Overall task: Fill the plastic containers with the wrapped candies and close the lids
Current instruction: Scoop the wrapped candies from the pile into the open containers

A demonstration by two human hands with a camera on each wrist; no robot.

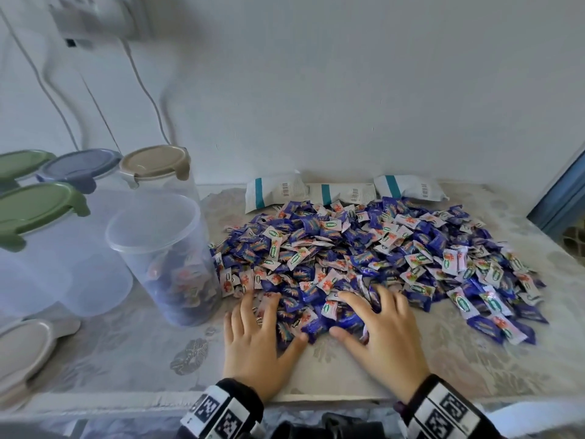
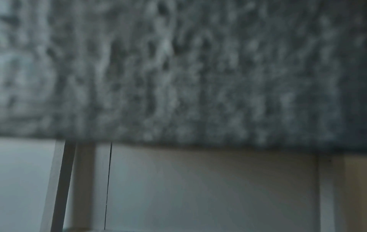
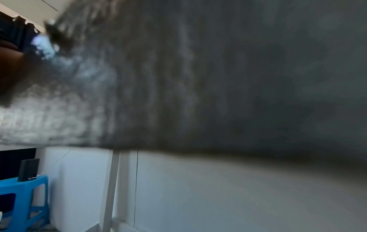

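Candies (image 1: 373, 251) in blue and white wrappers lie heaped across the middle of the cloth-covered table (image 1: 126, 353), with three white packets (image 1: 278, 190) behind the heap by the wall. Both hands rest palm-down on the near edge of the heap, the left hand (image 1: 256, 337) and right hand (image 1: 383, 337) side by side with fingers spread and lightly bent over the candies, gripping nothing that shows; both wrist views are too blurred to add anything. Left of the heap stands an open container (image 1: 164, 258) with some candies at its bottom, a beige lid (image 1: 25, 346) lies flat near the front, and lidded containers (image 1: 152, 166) stand behind.
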